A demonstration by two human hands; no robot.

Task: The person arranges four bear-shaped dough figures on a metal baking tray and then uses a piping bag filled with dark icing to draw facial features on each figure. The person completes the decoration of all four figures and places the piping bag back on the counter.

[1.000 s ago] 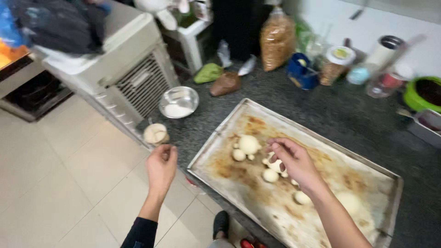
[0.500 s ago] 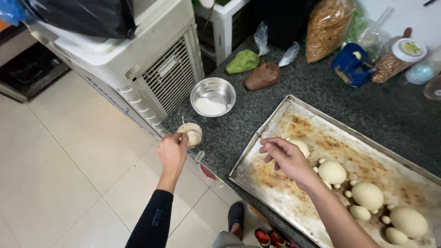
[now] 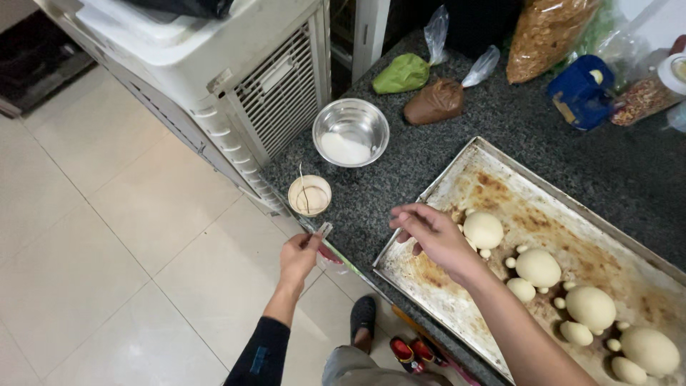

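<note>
My left hand (image 3: 301, 255) hovers at the counter's front edge, fingers pinched on a small silvery tool (image 3: 323, 230), just below a small cup (image 3: 309, 195) with a thin stick in it. My right hand (image 3: 431, 234) hangs over the left corner of a stained metal baking tray (image 3: 457, 179), fingertips pinched together; whether they hold anything I cannot tell. Several pale dough balls (image 3: 484, 229) of large and small sizes lie on the tray to the right of that hand.
A steel bowl (image 3: 351, 132) with white powder stands behind the cup. Green (image 3: 403, 73) and brown (image 3: 434, 102) bagged lumps, a bag of crumbs (image 3: 547, 32) and a blue box (image 3: 581, 91) line the back of the dark granite counter (image 3: 529, 136). A white air cooler (image 3: 236, 78) stands left.
The view has shifted so the tray sits further right. My left hand has drawn back from the small cup toward the counter edge; my right hand stays near the tray's left corner.
</note>
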